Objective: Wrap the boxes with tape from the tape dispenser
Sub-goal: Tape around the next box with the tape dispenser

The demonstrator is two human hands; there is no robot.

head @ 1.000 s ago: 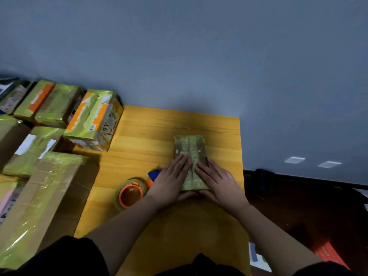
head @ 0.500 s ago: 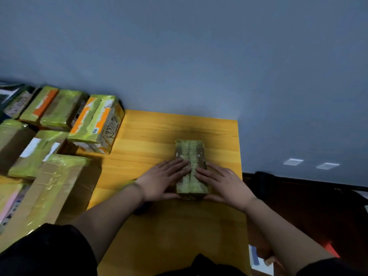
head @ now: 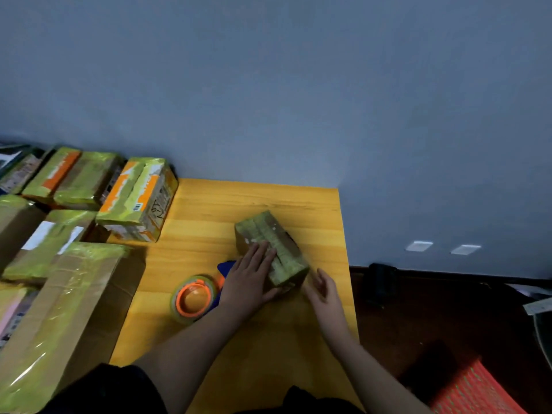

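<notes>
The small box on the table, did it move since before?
Yes. The box has turned: it lay square to the table's edges, now it sits slanted, its near end swung toward the table's right edge.

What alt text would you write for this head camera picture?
A left hand presses flat on a small taped box on a yellow table; the right hand hovers beside it. A tape dispenser sits left of them.

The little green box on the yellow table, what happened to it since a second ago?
The small box got turned, its far end swinging left. The right hand came off the top and now hovers open by the near corner. The left hand stayed pressed flat on top. The tape dispenser and the taped boxes stayed put.
</notes>
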